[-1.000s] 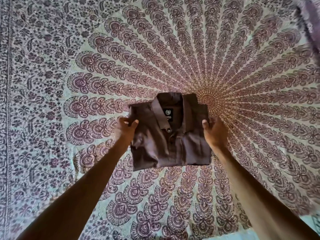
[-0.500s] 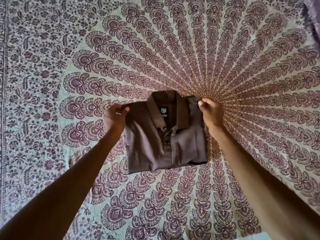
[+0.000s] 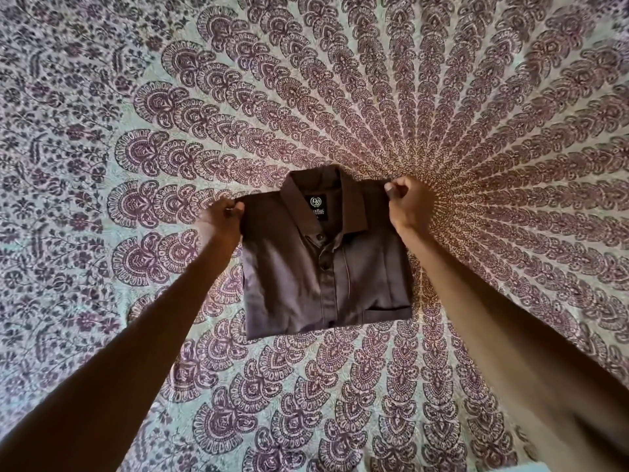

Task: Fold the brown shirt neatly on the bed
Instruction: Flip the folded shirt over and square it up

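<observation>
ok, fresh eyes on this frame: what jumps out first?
The folded brown shirt at centre, collar up and label showing, lying on the bedspread, whose purple mandala pattern fans out from just right of it. Then the two bare arms: left hand and right hand each pinch a top corner.

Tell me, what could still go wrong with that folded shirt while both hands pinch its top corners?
1. The left hand and right hand grip only the shoulder corners of the brown shirt; a pull could loosen the fold or skew it.
2. Dragging it could ruck up the patterned bedspread beneath.
3. The collar might get crumpled.
</observation>
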`<state>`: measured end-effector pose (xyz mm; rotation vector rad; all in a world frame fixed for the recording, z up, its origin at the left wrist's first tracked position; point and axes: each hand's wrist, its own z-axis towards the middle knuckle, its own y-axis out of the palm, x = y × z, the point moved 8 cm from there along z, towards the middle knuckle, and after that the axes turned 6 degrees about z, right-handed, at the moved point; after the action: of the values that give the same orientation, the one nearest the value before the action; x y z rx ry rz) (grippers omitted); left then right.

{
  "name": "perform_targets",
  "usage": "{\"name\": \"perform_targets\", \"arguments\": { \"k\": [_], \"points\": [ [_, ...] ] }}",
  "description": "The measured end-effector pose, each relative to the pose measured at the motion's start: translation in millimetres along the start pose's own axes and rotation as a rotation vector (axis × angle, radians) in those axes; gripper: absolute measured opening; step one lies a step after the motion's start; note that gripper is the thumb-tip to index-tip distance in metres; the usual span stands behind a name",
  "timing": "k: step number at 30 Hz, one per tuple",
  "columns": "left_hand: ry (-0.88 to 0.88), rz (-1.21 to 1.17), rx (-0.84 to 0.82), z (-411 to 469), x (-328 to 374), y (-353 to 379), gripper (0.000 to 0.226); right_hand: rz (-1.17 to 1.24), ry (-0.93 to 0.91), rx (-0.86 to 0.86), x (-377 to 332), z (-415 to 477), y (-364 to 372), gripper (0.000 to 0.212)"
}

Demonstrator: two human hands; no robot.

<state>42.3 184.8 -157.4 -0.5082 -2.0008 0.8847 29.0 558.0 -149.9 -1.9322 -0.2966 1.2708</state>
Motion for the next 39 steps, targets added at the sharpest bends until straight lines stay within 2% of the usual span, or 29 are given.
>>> {"name": "perform_targets", "arguments": {
  "k": [4, 6, 10, 15, 18, 21, 24, 29, 33, 36, 39],
  "points": [
    [-0.065, -0.154, 0.086, -2, -18, -7, 0.019, 0.025, 0.018, 0.088, 9, -17, -16, 0.025],
    [-0.088, -0.122, 0.077, -11, -24, -6, 0.021, 0.027, 0.016, 0.115, 17, -36, -27, 0.025],
    [-0.097, -0.024, -0.004, -31, -23, 4, 0.03, 0.098, -0.001, -0.053, 35, -69, -21, 0.023],
    [-0.14, -0.122, -0.033, -21, -27, 7, 0.027, 0.103, 0.028, -0.026, 33, -52, -19, 0.016],
    [-0.225, -0.156, -0.07, -9, -58, 18, 0.036, 0.062, 0.063, -0.01, 38, -52, -28, 0.018],
    [-0.328, -0.237, -0.084, -27, -76, 17, 0.018, 0.003, 0.064, -0.012, 55, -71, -46, 0.016],
    [-0.387, -0.282, -0.149, -63, -91, 17, 0.018, -0.065, 0.047, -0.17, 75, -98, -47, 0.012],
    [-0.347, -0.235, -0.248, -92, -111, 18, 0.017, 0.045, 0.021, -0.218, 75, -117, -56, 0.018],
    [-0.208, -0.123, -0.29, -93, -106, 12, 0.025, -0.029, 0.013, -0.267, 65, -112, -52, 0.015],
    [-0.159, -0.075, -0.26, -91, -101, 7, 0.031, -0.001, 0.095, -0.315, 69, -112, -49, 0.017],
    [-0.139, -0.119, -0.394, -103, -85, 17, 0.03, -0.007, 0.21, -0.429, 78, -119, -38, 0.022]
  ]
}}
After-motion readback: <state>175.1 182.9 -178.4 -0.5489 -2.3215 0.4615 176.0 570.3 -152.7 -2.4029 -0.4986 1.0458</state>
